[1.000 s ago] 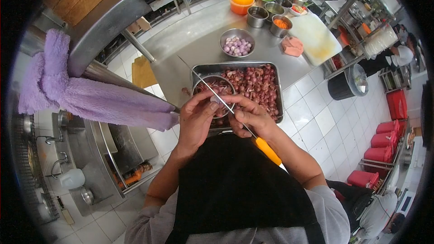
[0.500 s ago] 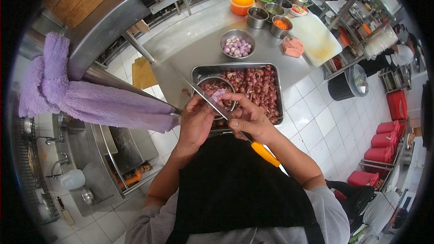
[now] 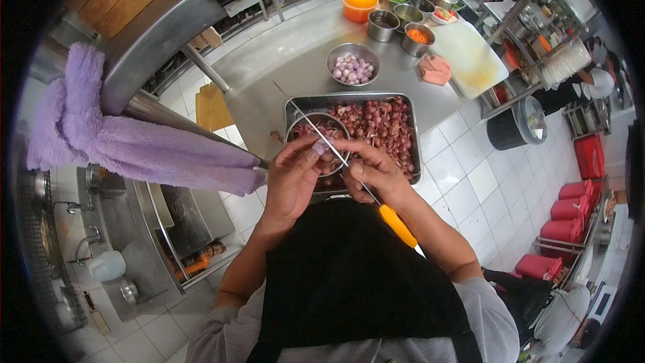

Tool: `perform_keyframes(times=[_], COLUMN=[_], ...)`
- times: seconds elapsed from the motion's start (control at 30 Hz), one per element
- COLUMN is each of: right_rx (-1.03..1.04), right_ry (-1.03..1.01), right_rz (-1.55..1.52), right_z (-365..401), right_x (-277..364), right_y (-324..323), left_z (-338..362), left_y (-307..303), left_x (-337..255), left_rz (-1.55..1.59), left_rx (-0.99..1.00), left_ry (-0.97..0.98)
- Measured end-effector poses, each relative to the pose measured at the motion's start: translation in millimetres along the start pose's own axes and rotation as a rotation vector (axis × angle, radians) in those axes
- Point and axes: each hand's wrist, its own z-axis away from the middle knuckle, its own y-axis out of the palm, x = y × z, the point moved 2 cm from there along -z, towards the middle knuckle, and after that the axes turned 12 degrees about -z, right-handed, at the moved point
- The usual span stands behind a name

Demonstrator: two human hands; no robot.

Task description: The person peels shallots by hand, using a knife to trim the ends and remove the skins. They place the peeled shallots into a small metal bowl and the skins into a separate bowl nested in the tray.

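My left hand (image 3: 293,178) pinches a small pale purple shallot (image 3: 320,147) in its fingertips. In my right hand (image 3: 377,178) is a knife (image 3: 398,226) with a yellow handle, gripped low on the blade so that the handle sticks out behind. The blade crosses beside the shallot and points up and left. Beneath both hands a round metal bowl (image 3: 348,128) with reddish peelings sits inside a deep steel tray (image 3: 414,138). Unpeeled red shallots (image 3: 379,124) fill the tray's right part. Beyond the tray, a metal bowl (image 3: 332,70) holds peeled shallots (image 3: 353,67).
A pink cloth (image 3: 435,69) lies beside a white cutting board (image 3: 470,60) at the right. Orange and yellow tubs (image 3: 361,0) and several metal containers (image 3: 383,25) line the back. A purple towel (image 3: 161,151) hangs on the left rail. Other people (image 3: 564,316) are at the right.
The knife blade has turned, now showing its narrow edge, and its handle has shifted slightly right and down. My right-hand fingers have curled in more, and my left fingers have shifted around the shallot.
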Motion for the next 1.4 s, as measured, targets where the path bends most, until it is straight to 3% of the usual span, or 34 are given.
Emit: perform_keyframes(times=[0.37,0.53,0.73,1.0,1.1,1.13,1.3,1.4], right_rx=[-0.075,-0.096,0.038,0.001,-0.049,-0.039,-0.067,-0.089], right_ry=[0.015,-0.020,-0.126,-0.168,0.015,-0.055,0.060,0.075], right_rz=[-0.194,0.174,0.213,0.163,0.119,0.098,-0.228,-0.176], right_z=[1,0,1,1,5,4,6,7], right_x=[1,3,6,-2,1,-2,-9,-3], right_y=[-17,-19,0,-7,-12,-13,-16,-13], left_z=[0,-5,-5,-5,-3,-3,3,3], left_y=[-1,3,6,2,1,0,-1,2], left_x=[-1,2,5,5,4,7,7,4], left_rz=[-0.064,-0.188,-0.230,-0.260,-0.298,-0.251,-0.186,-0.147], left_rx=[-0.023,-0.036,-0.116,-0.056,-0.079,-0.066,-0.052,-0.050], left_ry=[0.006,0.024,0.018,0.037,0.070,0.039,-0.024,-0.011])
